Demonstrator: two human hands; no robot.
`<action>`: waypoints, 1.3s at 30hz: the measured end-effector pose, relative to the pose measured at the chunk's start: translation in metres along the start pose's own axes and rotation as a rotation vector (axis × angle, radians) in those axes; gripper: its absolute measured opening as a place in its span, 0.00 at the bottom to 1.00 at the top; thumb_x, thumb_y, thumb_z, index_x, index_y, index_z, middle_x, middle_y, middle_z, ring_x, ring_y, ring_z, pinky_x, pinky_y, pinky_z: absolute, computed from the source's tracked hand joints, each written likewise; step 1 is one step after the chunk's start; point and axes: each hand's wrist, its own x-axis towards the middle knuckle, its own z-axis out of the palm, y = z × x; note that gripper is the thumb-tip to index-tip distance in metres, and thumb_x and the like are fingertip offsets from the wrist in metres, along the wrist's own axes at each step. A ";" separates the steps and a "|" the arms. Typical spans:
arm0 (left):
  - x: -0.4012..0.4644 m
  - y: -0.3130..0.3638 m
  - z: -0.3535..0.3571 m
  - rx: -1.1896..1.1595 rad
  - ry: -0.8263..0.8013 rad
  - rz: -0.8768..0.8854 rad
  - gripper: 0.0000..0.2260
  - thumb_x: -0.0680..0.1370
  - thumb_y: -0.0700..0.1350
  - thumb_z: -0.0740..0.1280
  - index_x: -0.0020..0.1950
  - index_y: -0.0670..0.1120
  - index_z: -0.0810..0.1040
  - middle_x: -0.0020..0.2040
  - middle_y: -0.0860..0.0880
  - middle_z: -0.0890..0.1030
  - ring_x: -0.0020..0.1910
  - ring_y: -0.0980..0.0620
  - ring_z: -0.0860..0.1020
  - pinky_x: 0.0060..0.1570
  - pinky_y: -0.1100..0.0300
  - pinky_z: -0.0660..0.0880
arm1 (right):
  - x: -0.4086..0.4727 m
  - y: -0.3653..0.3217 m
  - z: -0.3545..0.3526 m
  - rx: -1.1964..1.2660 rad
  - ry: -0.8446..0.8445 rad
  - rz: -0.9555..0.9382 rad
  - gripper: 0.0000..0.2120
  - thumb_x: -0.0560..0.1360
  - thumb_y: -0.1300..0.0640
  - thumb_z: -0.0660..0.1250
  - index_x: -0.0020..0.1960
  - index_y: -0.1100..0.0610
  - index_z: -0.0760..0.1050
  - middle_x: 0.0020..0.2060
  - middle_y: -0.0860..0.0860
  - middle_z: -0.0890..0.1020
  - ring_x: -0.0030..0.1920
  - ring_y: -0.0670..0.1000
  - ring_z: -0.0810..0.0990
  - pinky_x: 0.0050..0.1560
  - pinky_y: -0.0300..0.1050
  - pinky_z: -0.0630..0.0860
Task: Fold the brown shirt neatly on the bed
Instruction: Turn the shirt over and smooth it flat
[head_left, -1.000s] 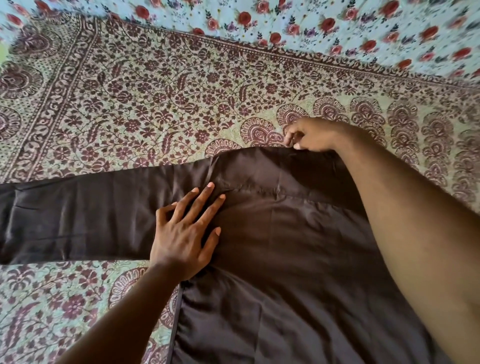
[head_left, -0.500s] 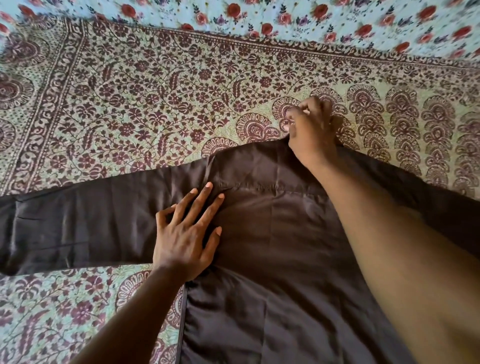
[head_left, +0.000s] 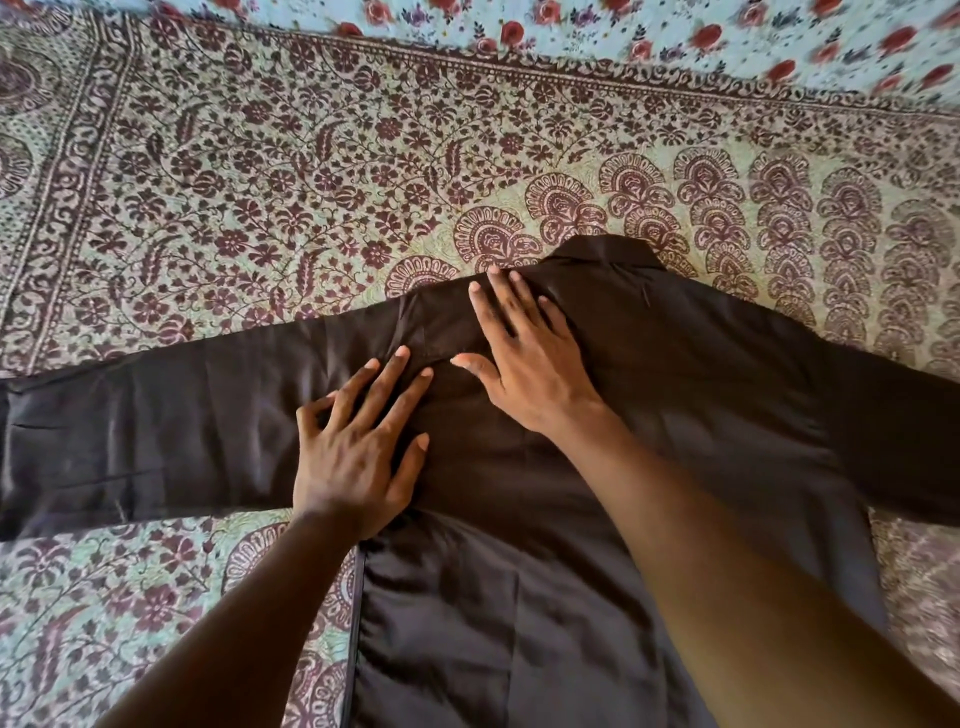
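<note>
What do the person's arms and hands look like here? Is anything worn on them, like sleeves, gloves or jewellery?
Both forearms are bare right to the bottom edge of the picture: no sleeves show. The left hand and right hand wear no gloves, and no rings, watch or bracelets show on the sides in view. The fingers are long and slim, with short, pale, unpainted nails.

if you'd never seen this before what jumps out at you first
A dark brown satin-like shirt lies spread flat across the middle, its sleeves stretched out to both sides and its collar pointing away. Both bare hands press flat on it near the left shoulder: the left hand at the sleeve seam, the right hand just below the collar. Under it lies a maroon-and-cream floral patterned bedspread.
</note>
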 end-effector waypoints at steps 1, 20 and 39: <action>-0.001 0.000 0.000 -0.005 0.004 0.002 0.30 0.81 0.62 0.56 0.83 0.62 0.53 0.85 0.58 0.49 0.81 0.51 0.60 0.64 0.45 0.63 | -0.002 -0.006 -0.001 0.006 0.042 0.014 0.39 0.82 0.32 0.47 0.84 0.56 0.53 0.84 0.55 0.52 0.84 0.57 0.51 0.80 0.60 0.56; 0.000 -0.005 0.002 -0.021 -0.027 0.028 0.30 0.81 0.63 0.52 0.84 0.61 0.52 0.85 0.58 0.49 0.81 0.49 0.57 0.62 0.40 0.64 | -0.130 -0.046 0.031 0.079 -0.004 0.491 0.32 0.81 0.28 0.45 0.83 0.36 0.47 0.85 0.46 0.45 0.84 0.55 0.44 0.79 0.68 0.49; 0.010 -0.002 -0.018 -0.039 -0.317 0.004 0.47 0.69 0.78 0.62 0.78 0.72 0.36 0.82 0.61 0.34 0.81 0.49 0.42 0.72 0.33 0.53 | -0.208 -0.007 0.028 0.175 -0.007 0.919 0.36 0.76 0.22 0.42 0.81 0.32 0.43 0.84 0.44 0.44 0.84 0.54 0.43 0.79 0.69 0.46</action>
